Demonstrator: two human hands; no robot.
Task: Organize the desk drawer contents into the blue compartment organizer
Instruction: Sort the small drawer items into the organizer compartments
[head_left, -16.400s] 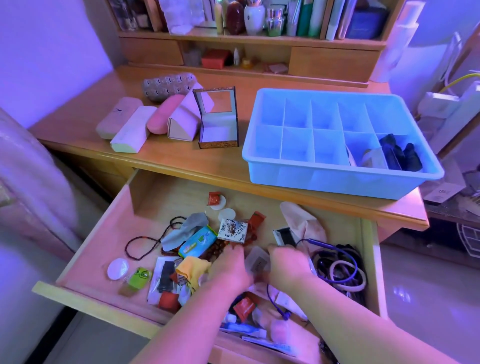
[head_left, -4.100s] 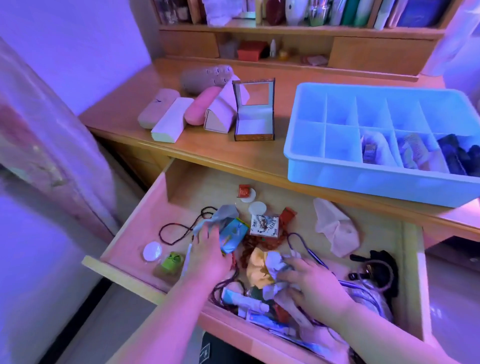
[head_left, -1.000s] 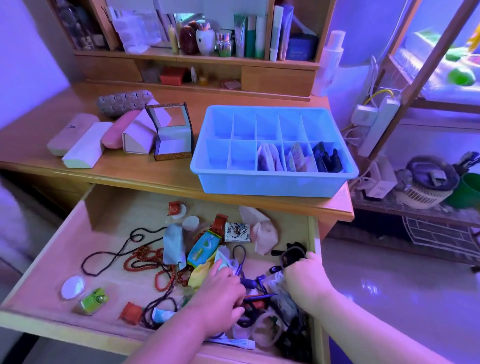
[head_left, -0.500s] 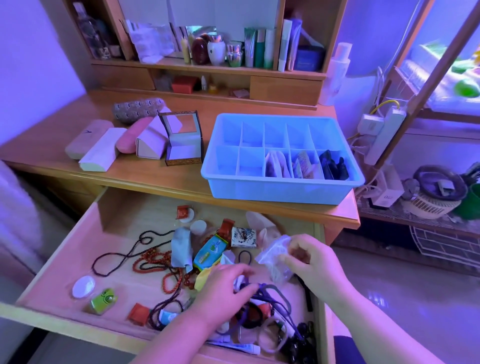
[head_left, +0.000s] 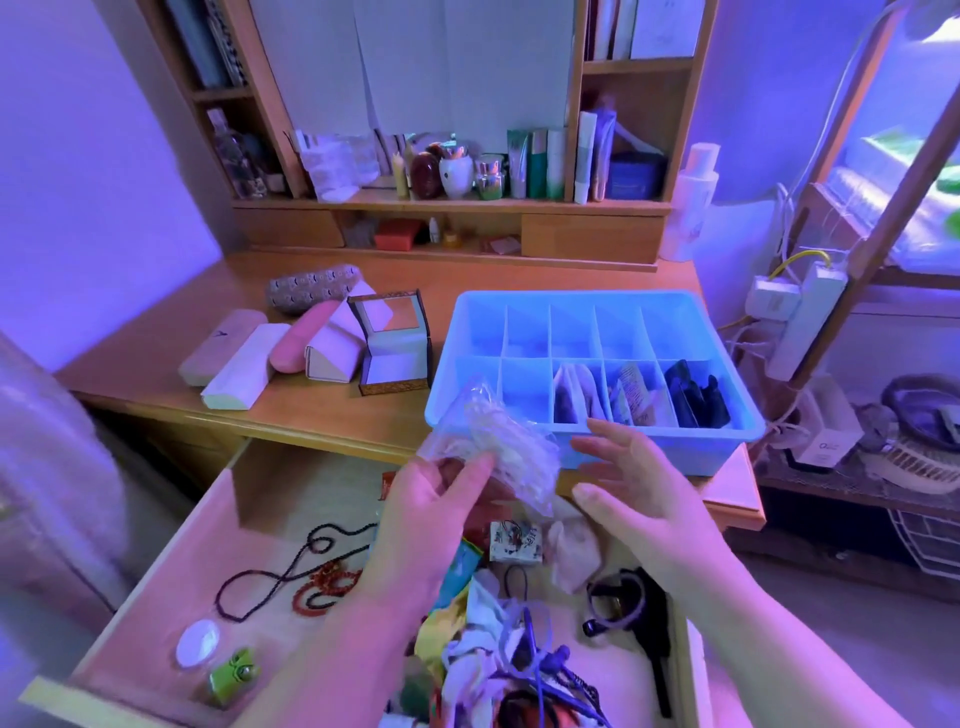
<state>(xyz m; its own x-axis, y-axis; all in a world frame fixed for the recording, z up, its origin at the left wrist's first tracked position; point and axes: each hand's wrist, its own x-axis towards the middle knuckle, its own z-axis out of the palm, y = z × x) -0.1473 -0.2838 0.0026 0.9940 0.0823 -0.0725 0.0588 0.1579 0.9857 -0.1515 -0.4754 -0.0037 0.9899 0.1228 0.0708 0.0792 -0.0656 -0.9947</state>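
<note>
Pinching clear plastic bag (head_left: 501, 441) — left hand (head_left: 426, 512); long axis up-left; right hand (head_left: 631, 488) relaxed.

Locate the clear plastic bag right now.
Head view, centre: the clear plastic bag is held up by the left hand over the drawer, against the blue organizer's front-left corner.

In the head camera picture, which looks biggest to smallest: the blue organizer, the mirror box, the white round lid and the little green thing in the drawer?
1. Blue organizer, by far the largest.
2. Mirror box.
3. White round lid and little green thing: they look about alike, so I won't rank them. Both also sit nearer the camera than the box.
</note>
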